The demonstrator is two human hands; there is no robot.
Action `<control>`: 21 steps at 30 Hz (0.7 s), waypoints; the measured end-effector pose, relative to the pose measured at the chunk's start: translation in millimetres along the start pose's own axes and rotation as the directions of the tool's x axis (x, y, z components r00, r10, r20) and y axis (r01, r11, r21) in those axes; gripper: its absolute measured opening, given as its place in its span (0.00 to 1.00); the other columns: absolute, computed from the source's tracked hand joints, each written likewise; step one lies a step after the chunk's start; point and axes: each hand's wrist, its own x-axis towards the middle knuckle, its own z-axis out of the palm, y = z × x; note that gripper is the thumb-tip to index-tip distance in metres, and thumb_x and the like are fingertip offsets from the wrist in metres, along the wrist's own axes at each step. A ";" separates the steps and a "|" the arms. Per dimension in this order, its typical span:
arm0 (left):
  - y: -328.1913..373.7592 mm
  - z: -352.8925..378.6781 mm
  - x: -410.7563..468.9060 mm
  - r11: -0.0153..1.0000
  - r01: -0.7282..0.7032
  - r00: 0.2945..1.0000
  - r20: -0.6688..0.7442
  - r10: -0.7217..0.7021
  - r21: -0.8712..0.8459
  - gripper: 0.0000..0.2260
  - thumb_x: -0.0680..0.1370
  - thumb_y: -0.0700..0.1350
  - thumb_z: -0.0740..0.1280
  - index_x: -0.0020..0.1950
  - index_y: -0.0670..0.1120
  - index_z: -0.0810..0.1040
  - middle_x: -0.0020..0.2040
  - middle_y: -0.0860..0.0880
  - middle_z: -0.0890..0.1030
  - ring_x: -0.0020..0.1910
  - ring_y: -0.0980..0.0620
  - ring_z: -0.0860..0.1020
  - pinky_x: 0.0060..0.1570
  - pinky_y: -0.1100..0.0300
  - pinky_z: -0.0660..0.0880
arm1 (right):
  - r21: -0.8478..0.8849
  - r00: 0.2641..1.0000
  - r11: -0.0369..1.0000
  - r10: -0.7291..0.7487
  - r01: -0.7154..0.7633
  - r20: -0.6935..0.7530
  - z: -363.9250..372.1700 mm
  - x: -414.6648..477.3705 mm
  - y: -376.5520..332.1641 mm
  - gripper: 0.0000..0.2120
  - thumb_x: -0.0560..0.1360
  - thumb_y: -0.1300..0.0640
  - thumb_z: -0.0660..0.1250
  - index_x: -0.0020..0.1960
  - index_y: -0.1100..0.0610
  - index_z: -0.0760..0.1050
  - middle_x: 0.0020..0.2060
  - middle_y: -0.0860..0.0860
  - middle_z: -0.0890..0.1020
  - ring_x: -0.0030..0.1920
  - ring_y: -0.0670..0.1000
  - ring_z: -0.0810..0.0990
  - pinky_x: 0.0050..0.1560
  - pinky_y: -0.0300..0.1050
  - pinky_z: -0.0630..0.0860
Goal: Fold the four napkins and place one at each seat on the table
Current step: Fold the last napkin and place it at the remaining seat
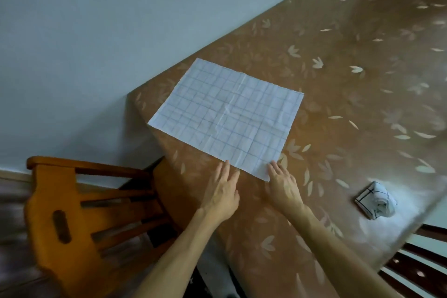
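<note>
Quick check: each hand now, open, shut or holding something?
Left hand: open, straight fingers at the checked napkin's near edge.
Right hand: open, fingertips on the napkin's near corner.

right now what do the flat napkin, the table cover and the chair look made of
Flat napkin: thin cloth, it seems, matte white with a blue grid, softly creased.
Table cover: likely vinyl or oilcloth, brown leaf print with a pale sheen near the right edge.
Chair: wood, orange-brown, smooth finish, slatted back.
</note>
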 end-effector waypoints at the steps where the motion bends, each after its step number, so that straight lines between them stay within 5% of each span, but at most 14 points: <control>1: 2.4 2.2 12.7 0.999 -0.017 1.000 0.011 0.017 0.052 0.27 0.83 0.46 0.61 0.81 0.49 0.55 0.83 0.45 0.44 0.82 0.44 0.43 0.79 0.46 0.55 | -0.008 1.000 1.000 -0.001 0.001 0.021 3.6 2.0 1.5 0.26 0.81 0.60 0.56 0.79 0.57 0.58 0.80 0.54 0.57 0.80 0.56 0.54 0.76 0.55 0.58; 6: -1.5 9.9 62.7 0.971 -0.077 0.995 0.073 0.062 0.228 0.32 0.83 0.45 0.61 0.82 0.47 0.46 0.83 0.43 0.41 0.82 0.44 0.42 0.79 0.44 0.49 | -0.095 0.991 0.992 -0.069 0.080 0.111 17.9 -0.3 0.6 0.31 0.82 0.52 0.61 0.80 0.57 0.54 0.81 0.54 0.52 0.81 0.55 0.50 0.78 0.53 0.54; 8: -7.5 14.4 67.6 0.954 -0.113 0.991 0.100 0.089 0.277 0.34 0.82 0.43 0.63 0.82 0.48 0.46 0.83 0.43 0.42 0.82 0.44 0.44 0.78 0.43 0.51 | -0.105 0.989 0.987 -0.110 0.120 0.098 21.6 -5.2 -1.3 0.28 0.82 0.56 0.58 0.80 0.57 0.55 0.81 0.54 0.54 0.81 0.55 0.51 0.77 0.53 0.55; 14: -1.8 12.3 35.2 0.911 -0.193 0.979 0.134 0.154 0.364 0.30 0.82 0.48 0.63 0.80 0.43 0.53 0.80 0.37 0.53 0.78 0.39 0.57 0.75 0.46 0.61 | 0.246 0.991 0.968 0.079 -0.051 -0.105 26.2 -14.6 -22.0 0.24 0.79 0.60 0.65 0.74 0.61 0.66 0.71 0.59 0.72 0.70 0.60 0.72 0.69 0.53 0.71; 16: 6.5 8.3 20.6 0.909 -0.216 0.971 0.179 0.160 0.355 0.27 0.82 0.48 0.63 0.78 0.43 0.58 0.75 0.36 0.61 0.72 0.40 0.64 0.71 0.48 0.65 | 0.403 0.956 0.892 0.271 -0.205 -0.113 23.5 -14.0 -34.4 0.28 0.78 0.58 0.69 0.74 0.60 0.63 0.65 0.58 0.70 0.60 0.59 0.76 0.57 0.48 0.76; 18: 10.0 5.6 10.6 0.937 -0.230 0.957 0.234 0.169 0.263 0.24 0.81 0.48 0.64 0.75 0.47 0.62 0.68 0.41 0.67 0.65 0.43 0.70 0.65 0.51 0.69 | 0.608 0.889 0.712 0.457 -0.350 -0.023 19.8 -11.4 -42.8 0.32 0.75 0.58 0.72 0.73 0.58 0.60 0.62 0.55 0.68 0.56 0.60 0.79 0.49 0.45 0.75; 21: 5.5 -1.2 7.5 0.978 -0.202 0.923 0.345 0.171 0.055 0.22 0.82 0.51 0.62 0.75 0.50 0.64 0.63 0.43 0.70 0.62 0.43 0.73 0.62 0.50 0.71 | 0.740 0.869 0.557 0.489 -0.377 0.076 22.3 -5.0 -39.1 0.26 0.71 0.61 0.75 0.64 0.58 0.66 0.52 0.50 0.77 0.52 0.55 0.81 0.46 0.46 0.78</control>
